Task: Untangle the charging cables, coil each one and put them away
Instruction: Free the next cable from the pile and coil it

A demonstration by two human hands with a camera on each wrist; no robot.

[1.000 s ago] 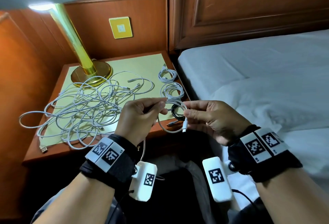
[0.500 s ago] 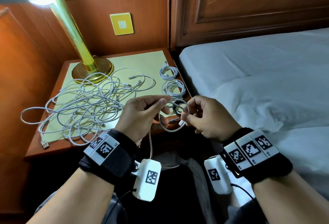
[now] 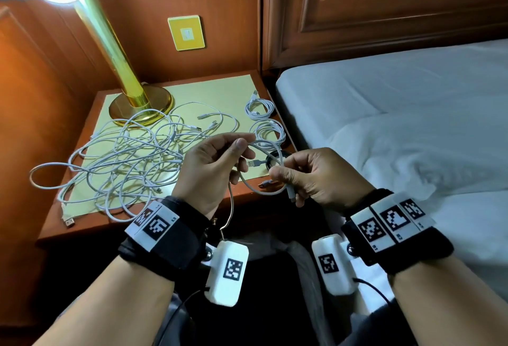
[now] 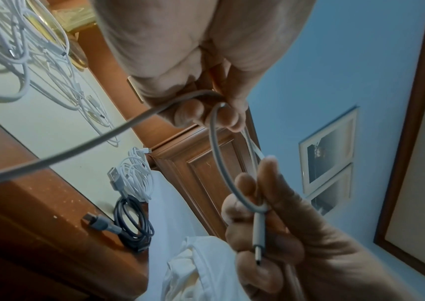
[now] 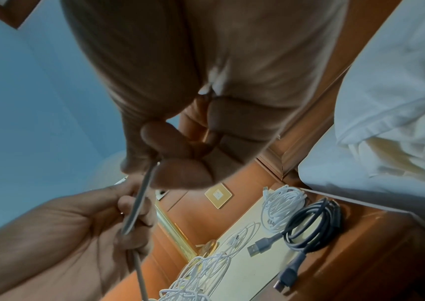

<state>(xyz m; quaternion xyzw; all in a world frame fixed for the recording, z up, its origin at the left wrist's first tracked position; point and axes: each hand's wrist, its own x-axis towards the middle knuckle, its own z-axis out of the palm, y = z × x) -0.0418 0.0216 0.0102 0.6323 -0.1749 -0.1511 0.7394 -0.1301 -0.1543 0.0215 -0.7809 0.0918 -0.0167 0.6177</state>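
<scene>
Above the counter's (image 3: 82, 219) front edge, both hands hold one smooth grey cable (image 3: 248, 186) bent into a round loop: the left hand (image 3: 211, 172) pinches its top, the right hand (image 3: 310, 178) clamps its plug end, plug pointing down. Behind lie a tangle of white cables (image 3: 123, 164), two white coils (image 3: 268, 131), a dark coil (image 3: 275, 160), a brass lamp base (image 3: 140, 106) and a bed (image 3: 398, 114) to the right

**What I can't make out**

My view cuts the lamp (image 3: 121, 70) shade off at the top edge; the black coil (image 3: 275, 161) sits half hidden behind my right hand (image 3: 316, 178); in the tangle (image 3: 123, 164) I can't separate one cable from another; the held cable (image 4: 52, 160) runs off the left-wrist frame, blurred.
</scene>
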